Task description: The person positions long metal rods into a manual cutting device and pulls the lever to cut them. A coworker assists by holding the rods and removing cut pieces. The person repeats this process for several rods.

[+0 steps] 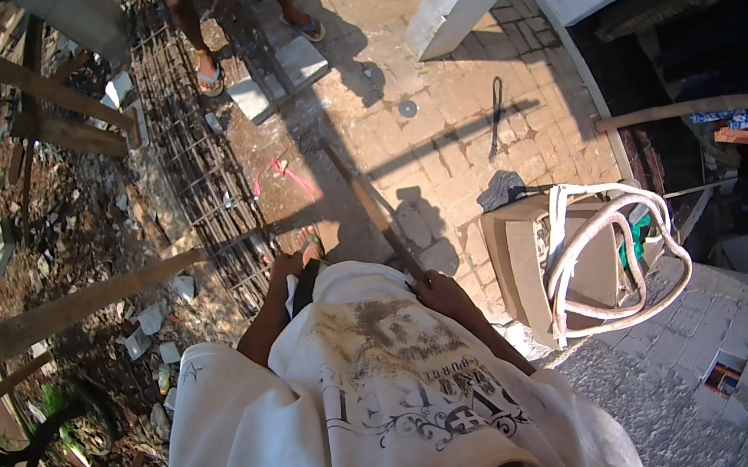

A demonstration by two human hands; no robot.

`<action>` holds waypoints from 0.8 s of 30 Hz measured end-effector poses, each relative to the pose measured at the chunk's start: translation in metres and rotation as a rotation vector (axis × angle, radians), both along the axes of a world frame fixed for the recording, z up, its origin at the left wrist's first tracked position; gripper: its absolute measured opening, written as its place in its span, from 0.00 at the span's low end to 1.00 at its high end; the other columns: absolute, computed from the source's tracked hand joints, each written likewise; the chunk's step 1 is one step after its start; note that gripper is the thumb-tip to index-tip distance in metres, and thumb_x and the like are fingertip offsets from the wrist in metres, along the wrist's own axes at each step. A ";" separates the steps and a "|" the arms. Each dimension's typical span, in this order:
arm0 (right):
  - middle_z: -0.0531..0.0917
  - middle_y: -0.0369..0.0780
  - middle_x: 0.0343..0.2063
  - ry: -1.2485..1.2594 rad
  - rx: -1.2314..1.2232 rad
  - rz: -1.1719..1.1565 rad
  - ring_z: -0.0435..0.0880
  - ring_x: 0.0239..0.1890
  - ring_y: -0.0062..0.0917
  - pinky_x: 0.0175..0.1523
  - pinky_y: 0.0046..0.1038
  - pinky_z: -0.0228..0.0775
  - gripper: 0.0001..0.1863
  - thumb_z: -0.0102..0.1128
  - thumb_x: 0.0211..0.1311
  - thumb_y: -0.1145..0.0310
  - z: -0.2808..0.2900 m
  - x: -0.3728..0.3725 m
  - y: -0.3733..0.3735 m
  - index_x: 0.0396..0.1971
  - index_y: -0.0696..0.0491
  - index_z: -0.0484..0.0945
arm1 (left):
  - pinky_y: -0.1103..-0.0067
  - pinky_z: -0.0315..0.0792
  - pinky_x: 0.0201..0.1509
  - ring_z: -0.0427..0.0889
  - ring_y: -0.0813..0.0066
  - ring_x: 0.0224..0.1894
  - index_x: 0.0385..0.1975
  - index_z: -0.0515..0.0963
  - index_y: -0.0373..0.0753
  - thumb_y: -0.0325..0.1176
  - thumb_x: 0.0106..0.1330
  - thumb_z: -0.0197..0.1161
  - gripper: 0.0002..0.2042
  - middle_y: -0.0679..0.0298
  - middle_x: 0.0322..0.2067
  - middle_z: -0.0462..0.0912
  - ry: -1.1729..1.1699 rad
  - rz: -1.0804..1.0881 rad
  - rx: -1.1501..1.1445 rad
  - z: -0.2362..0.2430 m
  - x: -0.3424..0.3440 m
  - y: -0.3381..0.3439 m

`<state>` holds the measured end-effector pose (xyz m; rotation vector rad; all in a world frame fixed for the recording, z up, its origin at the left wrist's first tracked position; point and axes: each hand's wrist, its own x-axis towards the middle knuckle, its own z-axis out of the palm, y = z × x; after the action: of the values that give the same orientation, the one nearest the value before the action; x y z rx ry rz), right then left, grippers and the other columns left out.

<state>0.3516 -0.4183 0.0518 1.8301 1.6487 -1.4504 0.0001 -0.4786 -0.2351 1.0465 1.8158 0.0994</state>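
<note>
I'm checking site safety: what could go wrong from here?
The long stick in the right hand, if swung, might knock a co-worker's sandalled foot. The left hand is near the rebar, which could scrape it. The loose pink string might trip someone.

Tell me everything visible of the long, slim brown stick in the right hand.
The long, slim brown wooden-looking stick is straight, paler midway and darker toward its near end. The right hand grips that end near the stained white cloth shirt; from there it slants forward and left over tan paving. Whether its far tip touches the paving is unclear.
</note>
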 end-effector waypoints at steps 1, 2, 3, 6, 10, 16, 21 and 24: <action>0.80 0.57 0.38 0.014 0.012 -0.002 0.80 0.44 0.48 0.49 0.41 0.70 0.26 0.48 0.61 0.51 -0.001 -0.001 0.001 0.44 0.62 0.74 | 0.62 0.75 0.36 0.82 0.48 0.32 0.31 0.80 0.31 0.48 0.58 0.56 0.21 0.46 0.30 0.82 0.013 0.040 -0.019 0.007 0.003 0.002; 0.81 0.57 0.38 0.005 0.025 -0.007 0.80 0.44 0.48 0.49 0.41 0.70 0.26 0.48 0.61 0.51 -0.002 -0.003 0.003 0.44 0.61 0.74 | 0.62 0.75 0.36 0.82 0.48 0.32 0.30 0.80 0.31 0.48 0.58 0.55 0.21 0.46 0.30 0.82 -0.003 -0.016 0.023 0.016 0.007 0.006; 0.81 0.56 0.38 0.034 0.028 -0.005 0.80 0.44 0.48 0.49 0.41 0.70 0.26 0.48 0.61 0.51 -0.003 -0.006 0.005 0.44 0.61 0.75 | 0.62 0.75 0.36 0.82 0.48 0.31 0.28 0.81 0.30 0.48 0.58 0.55 0.22 0.45 0.30 0.82 0.004 -0.082 0.070 0.026 0.012 0.011; 0.81 0.55 0.36 0.071 0.027 -0.023 0.80 0.44 0.48 0.50 0.41 0.69 0.25 0.48 0.61 0.52 -0.006 -0.025 0.017 0.43 0.60 0.76 | 0.62 0.74 0.44 0.82 0.47 0.38 0.46 0.75 0.32 0.46 0.58 0.56 0.23 0.39 0.37 0.80 -0.096 0.036 -0.075 0.068 0.016 0.039; 0.81 0.55 0.35 0.136 0.036 0.014 0.80 0.43 0.48 0.49 0.42 0.68 0.23 0.48 0.61 0.53 -0.008 -0.056 0.033 0.42 0.58 0.76 | 0.65 0.74 0.44 0.83 0.54 0.39 0.61 0.61 0.34 0.45 0.61 0.57 0.31 0.43 0.41 0.80 0.162 0.044 0.238 0.115 0.004 0.131; 0.80 0.57 0.32 0.072 0.068 -0.023 0.79 0.41 0.51 0.45 0.44 0.68 0.23 0.47 0.62 0.53 -0.001 -0.102 0.030 0.46 0.57 0.73 | 0.78 0.72 0.32 0.79 0.74 0.28 0.34 0.74 0.35 0.47 0.66 0.54 0.18 0.63 0.25 0.78 -0.497 0.459 0.267 0.148 0.005 0.217; 0.80 0.57 0.30 0.062 -0.033 -0.040 0.80 0.38 0.53 0.41 0.47 0.69 0.23 0.48 0.64 0.53 -0.010 -0.119 0.020 0.50 0.55 0.67 | 0.62 0.69 0.53 0.77 0.40 0.46 0.37 0.76 0.26 0.60 0.57 0.54 0.33 0.36 0.40 0.77 0.068 0.572 0.085 0.079 0.030 0.178; 0.80 0.57 0.29 0.052 -0.049 -0.060 0.79 0.36 0.55 0.38 0.49 0.69 0.20 0.49 0.63 0.54 -0.023 -0.124 0.007 0.46 0.53 0.67 | 0.60 0.74 0.43 0.81 0.58 0.36 0.39 0.73 0.32 0.59 0.65 0.48 0.29 0.50 0.29 0.78 -0.367 0.696 -0.234 0.023 0.037 0.154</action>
<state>0.2277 -0.4108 0.0292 1.8447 1.5796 -1.5626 0.0370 -0.3246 -0.2118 0.1802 1.7203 0.4539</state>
